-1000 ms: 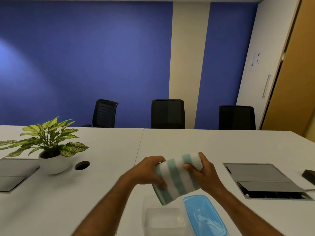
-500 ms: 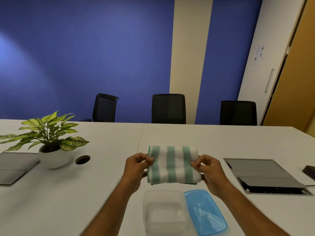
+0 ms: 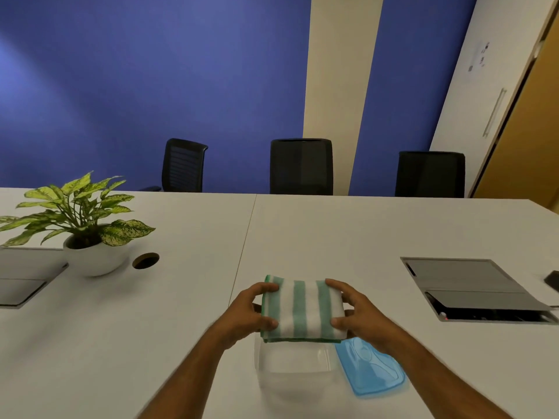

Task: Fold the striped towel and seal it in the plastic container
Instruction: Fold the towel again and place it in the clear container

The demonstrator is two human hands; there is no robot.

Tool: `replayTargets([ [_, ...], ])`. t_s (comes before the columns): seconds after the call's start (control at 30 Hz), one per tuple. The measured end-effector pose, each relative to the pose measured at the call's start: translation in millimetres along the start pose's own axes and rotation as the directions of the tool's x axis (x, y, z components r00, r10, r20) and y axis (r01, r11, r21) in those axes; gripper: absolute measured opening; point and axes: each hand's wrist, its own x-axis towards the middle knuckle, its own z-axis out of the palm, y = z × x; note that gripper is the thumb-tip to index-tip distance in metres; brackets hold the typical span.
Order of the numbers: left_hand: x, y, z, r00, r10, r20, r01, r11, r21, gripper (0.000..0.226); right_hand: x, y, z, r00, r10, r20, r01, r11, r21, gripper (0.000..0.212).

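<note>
Now my left hand [image 3: 248, 313] and right hand [image 3: 360, 313] grip the folded towel [image 3: 302, 309]; best lowered level into the container [image 3: 295, 370] at lower centre.

Both forearms bare, no sleeves or jewellery visible.

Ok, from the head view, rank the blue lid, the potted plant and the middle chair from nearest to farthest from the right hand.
From the right hand:
1. Blue lid, just below the hand, beside the container.
2. Potted plant, far left on the table.
3. Middle chair, behind the table's far edge.
</note>
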Motion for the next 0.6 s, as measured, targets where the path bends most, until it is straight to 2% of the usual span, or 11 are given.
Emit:
replayTargets([
  [0.37,42.6,-71.6,17.8,0.973,-0.214,-0.082,0.224,0.964,0.145,0.073,42.2,65.1,22.7,0.978,0.203,-0.053,-0.209,0.947,-0.242,0.076],
  [0.6,75.1,-96.5,30.5,0.932,-0.344,-0.110,0.361,0.872,0.331,0.072,74.6,89.6,37.0,0.942,0.332,-0.048,-0.305,0.789,-0.534,0.080],
])
